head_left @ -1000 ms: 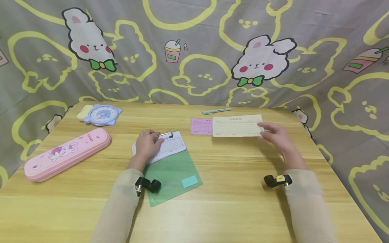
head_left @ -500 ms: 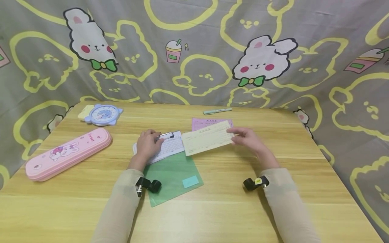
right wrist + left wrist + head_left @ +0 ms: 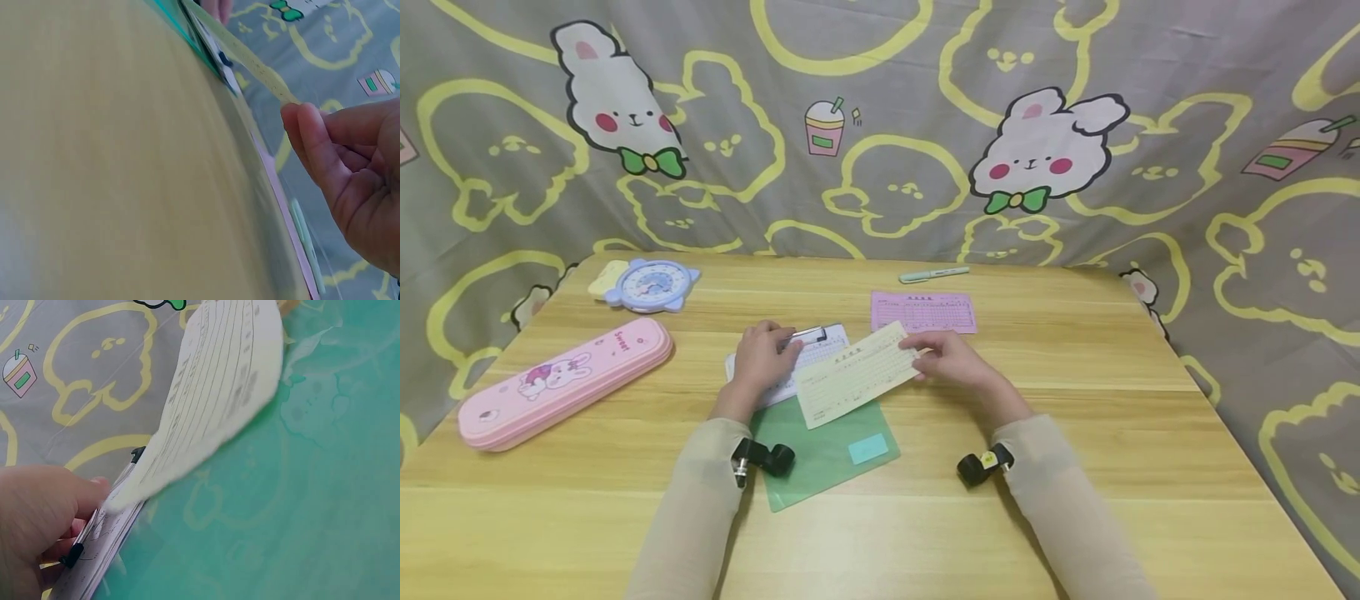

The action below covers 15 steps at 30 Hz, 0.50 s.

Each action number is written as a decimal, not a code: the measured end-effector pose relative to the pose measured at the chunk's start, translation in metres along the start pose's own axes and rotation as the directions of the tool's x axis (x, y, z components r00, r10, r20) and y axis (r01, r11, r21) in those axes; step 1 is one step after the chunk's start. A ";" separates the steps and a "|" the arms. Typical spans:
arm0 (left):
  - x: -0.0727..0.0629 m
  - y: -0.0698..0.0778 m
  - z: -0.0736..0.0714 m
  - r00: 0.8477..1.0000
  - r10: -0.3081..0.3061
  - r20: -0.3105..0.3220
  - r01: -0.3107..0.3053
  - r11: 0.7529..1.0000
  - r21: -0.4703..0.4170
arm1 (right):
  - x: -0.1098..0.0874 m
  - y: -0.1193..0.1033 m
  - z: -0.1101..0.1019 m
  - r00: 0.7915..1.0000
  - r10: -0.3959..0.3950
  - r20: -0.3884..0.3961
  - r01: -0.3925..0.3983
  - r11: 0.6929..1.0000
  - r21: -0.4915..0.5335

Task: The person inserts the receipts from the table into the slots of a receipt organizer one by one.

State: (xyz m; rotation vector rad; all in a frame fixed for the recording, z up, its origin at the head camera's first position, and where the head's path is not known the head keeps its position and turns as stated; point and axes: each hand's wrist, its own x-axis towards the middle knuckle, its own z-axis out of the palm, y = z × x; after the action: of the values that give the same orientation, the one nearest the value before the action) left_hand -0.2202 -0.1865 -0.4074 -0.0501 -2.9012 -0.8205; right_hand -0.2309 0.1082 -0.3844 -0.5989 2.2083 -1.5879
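In the head view my right hand pinches the right end of a pale yellow printed form between thumb and fingers. The form slants over the white printed sheets on a see-through green clipboard. My left hand holds the metal clip at the clipboard's top, partly covering it. Up close in the left wrist view, the thumb lies at the sheets' edge and fingers curl behind the clip; the curved yellow form comes down close to the thumb. Whether its edge is under the clip I cannot tell.
A purple printed form lies behind the yellow one, with a light green pen beyond it. On the left are a pink pencil case and a blue round dial toy. A patterned curtain hangs behind the table.
My right hand has carried the yellow form left and nearer, from over the purple form to over the clipboard, tilting it. The purple form is uncovered. My left hand stays at the clip.
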 end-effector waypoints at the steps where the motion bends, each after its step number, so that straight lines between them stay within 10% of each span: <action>1: 0.000 0.000 0.000 1.000 0.002 0.004 -0.002 1.000 0.001 | 0.001 -0.001 0.004 1.000 0.007 0.007 -0.008 1.000 0.014; 15: -0.001 0.003 -0.004 0.997 0.040 0.060 -0.044 0.997 0.065 | 0.006 -0.030 0.043 0.997 0.049 0.065 -0.053 0.997 0.058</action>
State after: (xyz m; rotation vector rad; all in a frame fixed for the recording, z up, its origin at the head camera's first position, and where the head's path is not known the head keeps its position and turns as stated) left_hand -0.2181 -0.1859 -0.4024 -0.1304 -2.9688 -0.7275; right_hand -0.2097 0.0624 -0.3690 -0.5638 2.1053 -1.5810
